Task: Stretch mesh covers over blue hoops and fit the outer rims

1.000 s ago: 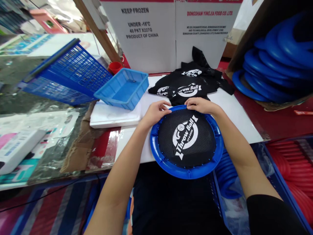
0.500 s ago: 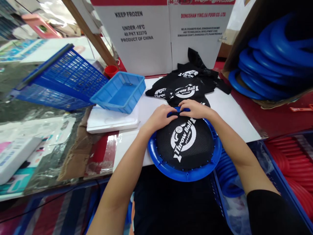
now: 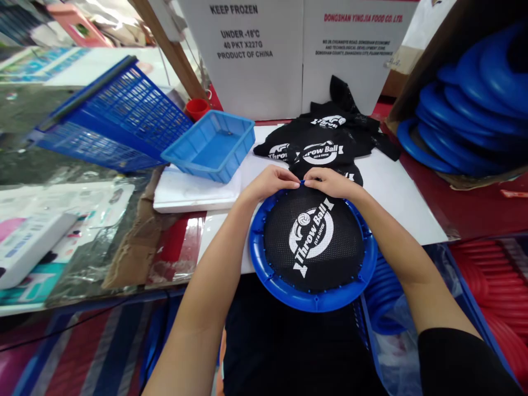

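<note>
A round blue plastic ring (image 3: 264, 269) leans against the table's near edge, its lower part over my lap. Stretched inside it is black mesh (image 3: 346, 236) printed "Throw Ball" in white, fixed by small points around the rim. My left hand (image 3: 277, 181) pinches the ring's far edge with thumb and fingers. Right beside it, my right hand (image 3: 328, 181) pinches the same edge, the fingertips of both hands almost meeting. Whether they grip the mesh border or the plastic is hidden. Just beyond lies a pile of loose black mesh pieces (image 3: 317, 135) with the same print.
On the left stand a light blue tray (image 3: 206, 151), a white foam block (image 3: 185, 201), a blue basket (image 3: 124, 113) and a red cup (image 3: 198, 107). A white carton (image 3: 259, 82) closes off the back. Blue rings (image 3: 462, 118) fill a box at right; red rings (image 3: 495, 275) lie below.
My hands have drawn their fingers together at the ring's far edge, from spread over it to a tight pinch. The camera view has shifted slightly.
</note>
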The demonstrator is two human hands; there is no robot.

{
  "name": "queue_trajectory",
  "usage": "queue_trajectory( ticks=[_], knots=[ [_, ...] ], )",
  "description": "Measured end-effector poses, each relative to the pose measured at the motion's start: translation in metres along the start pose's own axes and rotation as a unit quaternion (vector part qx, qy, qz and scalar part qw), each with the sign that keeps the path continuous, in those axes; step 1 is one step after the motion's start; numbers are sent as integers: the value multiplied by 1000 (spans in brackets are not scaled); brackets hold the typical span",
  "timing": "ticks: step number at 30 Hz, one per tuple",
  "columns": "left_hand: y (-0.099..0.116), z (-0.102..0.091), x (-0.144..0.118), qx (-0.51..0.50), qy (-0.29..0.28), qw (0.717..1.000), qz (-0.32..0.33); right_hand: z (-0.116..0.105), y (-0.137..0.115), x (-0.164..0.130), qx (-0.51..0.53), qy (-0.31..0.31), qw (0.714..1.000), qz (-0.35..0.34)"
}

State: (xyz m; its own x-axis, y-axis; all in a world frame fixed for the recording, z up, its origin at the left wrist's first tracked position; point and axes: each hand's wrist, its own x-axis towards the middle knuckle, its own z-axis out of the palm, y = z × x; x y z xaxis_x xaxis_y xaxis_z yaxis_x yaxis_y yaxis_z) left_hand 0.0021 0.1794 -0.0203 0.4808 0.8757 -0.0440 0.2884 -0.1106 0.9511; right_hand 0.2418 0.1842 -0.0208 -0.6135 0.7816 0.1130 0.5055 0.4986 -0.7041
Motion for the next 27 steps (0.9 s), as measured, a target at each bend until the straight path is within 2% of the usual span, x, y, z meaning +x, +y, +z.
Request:
queue_trajectory(
  ticks=[4, 12, 16, 19, 22, 24, 27],
  knots=[
    [-3, 1, 1, -4, 8, 1000, 4, -2, 3, 5, 16, -33, 998, 43],
    [-7, 0, -3, 31, -6, 999, 7, -9, 4, 3, 20, -60, 998, 28],
    [-4, 5, -4, 96, 17, 995, 13, -5, -4, 1, -11, -33, 998, 42],
    [2, 10, -8, 182, 41, 981, 57, 2, -12, -2, -48, 16, 998, 46],
    [6, 13, -15, 217, 57, 968, 113, 2, -16, -6, -74, 48, 995, 44],
    [7, 14, -20, 224, 47, 960, 159, -5, -16, -10, -69, 63, 994, 48],
    [6, 18, -24, 278, 4, 937, 211, -23, -13, -16, -39, 73, 995, 60]
  ],
)
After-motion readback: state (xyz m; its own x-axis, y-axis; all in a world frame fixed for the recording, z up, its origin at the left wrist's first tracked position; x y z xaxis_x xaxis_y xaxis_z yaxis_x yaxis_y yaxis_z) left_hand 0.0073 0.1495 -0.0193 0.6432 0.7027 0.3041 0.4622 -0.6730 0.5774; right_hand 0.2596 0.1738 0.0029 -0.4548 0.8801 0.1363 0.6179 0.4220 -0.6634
